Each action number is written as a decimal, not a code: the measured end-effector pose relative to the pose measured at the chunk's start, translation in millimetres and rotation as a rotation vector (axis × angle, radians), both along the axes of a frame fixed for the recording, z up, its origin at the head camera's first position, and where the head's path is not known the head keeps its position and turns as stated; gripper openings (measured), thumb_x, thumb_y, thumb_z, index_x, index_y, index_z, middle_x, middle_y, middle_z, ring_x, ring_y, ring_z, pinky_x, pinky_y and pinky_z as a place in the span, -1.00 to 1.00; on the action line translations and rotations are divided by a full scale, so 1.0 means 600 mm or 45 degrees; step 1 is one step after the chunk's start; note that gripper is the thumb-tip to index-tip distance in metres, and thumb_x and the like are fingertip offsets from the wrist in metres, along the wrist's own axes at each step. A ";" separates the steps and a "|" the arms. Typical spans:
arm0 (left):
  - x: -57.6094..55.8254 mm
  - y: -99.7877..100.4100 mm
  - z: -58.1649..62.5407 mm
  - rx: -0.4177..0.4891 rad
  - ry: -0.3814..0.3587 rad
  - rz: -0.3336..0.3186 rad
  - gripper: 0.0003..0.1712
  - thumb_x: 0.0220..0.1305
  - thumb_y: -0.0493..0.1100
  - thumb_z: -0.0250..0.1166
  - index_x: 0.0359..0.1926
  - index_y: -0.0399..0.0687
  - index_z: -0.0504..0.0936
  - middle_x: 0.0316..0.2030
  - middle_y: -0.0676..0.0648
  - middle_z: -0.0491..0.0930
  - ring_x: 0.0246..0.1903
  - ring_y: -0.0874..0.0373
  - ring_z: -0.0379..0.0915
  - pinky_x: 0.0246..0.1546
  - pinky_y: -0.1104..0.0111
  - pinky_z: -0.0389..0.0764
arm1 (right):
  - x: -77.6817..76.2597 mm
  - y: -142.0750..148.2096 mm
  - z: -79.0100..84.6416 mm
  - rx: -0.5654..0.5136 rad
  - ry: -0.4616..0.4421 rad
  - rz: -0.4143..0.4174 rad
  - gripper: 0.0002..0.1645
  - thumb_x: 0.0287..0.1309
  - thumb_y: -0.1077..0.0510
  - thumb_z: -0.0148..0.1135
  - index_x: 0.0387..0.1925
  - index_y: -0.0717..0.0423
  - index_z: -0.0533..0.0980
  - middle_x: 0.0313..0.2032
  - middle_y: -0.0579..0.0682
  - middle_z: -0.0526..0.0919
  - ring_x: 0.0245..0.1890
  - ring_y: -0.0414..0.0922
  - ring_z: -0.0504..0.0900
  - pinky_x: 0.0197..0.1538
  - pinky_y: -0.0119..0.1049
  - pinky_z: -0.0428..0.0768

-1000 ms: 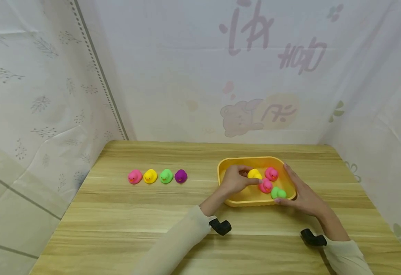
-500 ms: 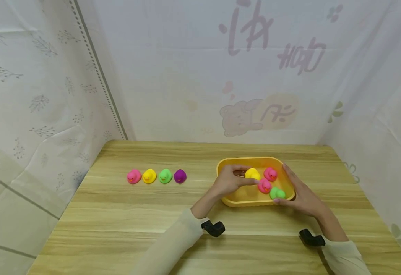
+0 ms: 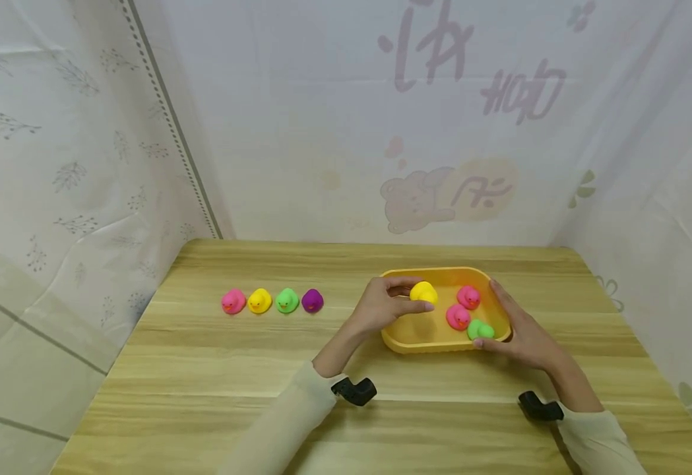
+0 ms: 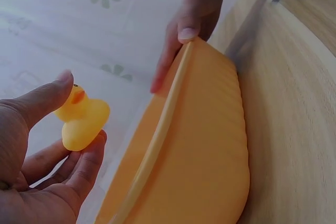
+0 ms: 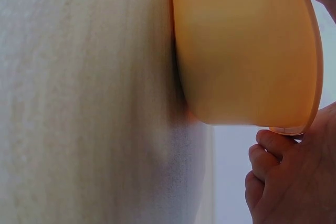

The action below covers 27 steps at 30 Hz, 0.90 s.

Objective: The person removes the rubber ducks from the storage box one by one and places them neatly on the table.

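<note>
My left hand [image 3: 381, 305] pinches a yellow rubber duck [image 3: 423, 294] between thumb and fingers, over the left part of an orange-yellow plastic basin [image 3: 423, 347]. The left wrist view shows this duck [image 4: 79, 119] raised above the basin's rim, its orange beak by the thumb. At the basin's right end my right hand [image 3: 526, 338] grips the rim, thumb at the near side and fingers at the far side. Inside the basin sit a pink duck [image 3: 468, 297], another pink duck [image 3: 458, 316] and a green duck [image 3: 479, 330] by the right thumb.
Left of the basin, a row on the wooden table [image 3: 215, 396] holds a pink duck [image 3: 233, 301], a yellow duck [image 3: 259, 301], a green duck [image 3: 287, 300] and a purple duck [image 3: 313, 301]. Printed cloth [image 3: 298, 132] hangs behind the table and at both sides.
My left hand has moved left and up with the yellow duck, away from the pink ducks in the basin. The right hand keeps its grip on the basin.
</note>
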<state>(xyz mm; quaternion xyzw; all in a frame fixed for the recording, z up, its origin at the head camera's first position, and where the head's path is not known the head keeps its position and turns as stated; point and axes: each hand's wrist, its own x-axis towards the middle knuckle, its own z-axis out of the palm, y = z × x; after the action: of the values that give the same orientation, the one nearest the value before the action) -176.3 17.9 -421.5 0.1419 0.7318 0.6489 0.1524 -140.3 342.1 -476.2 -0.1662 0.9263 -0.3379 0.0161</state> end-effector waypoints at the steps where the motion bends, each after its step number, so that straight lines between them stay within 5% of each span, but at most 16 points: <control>1: 0.001 -0.003 0.001 0.004 0.001 0.001 -0.45 0.05 -0.05 0.63 0.10 0.04 0.74 -0.08 0.02 0.78 -0.12 0.21 0.68 -0.12 0.40 0.70 | 0.000 0.000 0.001 0.002 -0.002 -0.002 0.50 0.03 -0.08 0.59 0.66 -0.06 -0.30 0.65 0.20 -0.20 0.53 0.48 0.01 0.39 0.53 0.11; 27: 0.008 -0.101 -0.005 0.061 -0.055 0.069 -0.41 0.08 -0.10 0.61 0.17 0.05 0.70 0.02 -0.03 0.75 0.06 0.04 0.67 -0.01 0.36 0.70 | -0.001 0.000 -0.002 0.007 -0.019 -0.009 0.50 0.03 -0.10 0.59 0.66 -0.08 -0.31 0.65 0.20 -0.20 0.55 0.47 -0.01 0.41 0.53 0.07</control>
<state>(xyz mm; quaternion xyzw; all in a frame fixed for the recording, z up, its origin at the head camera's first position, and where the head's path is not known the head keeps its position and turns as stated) -171.6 -42.4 -424.6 0.1116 0.7161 0.6731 0.1471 -141.1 342.1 -477.2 -0.1606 0.9276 -0.3367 0.0222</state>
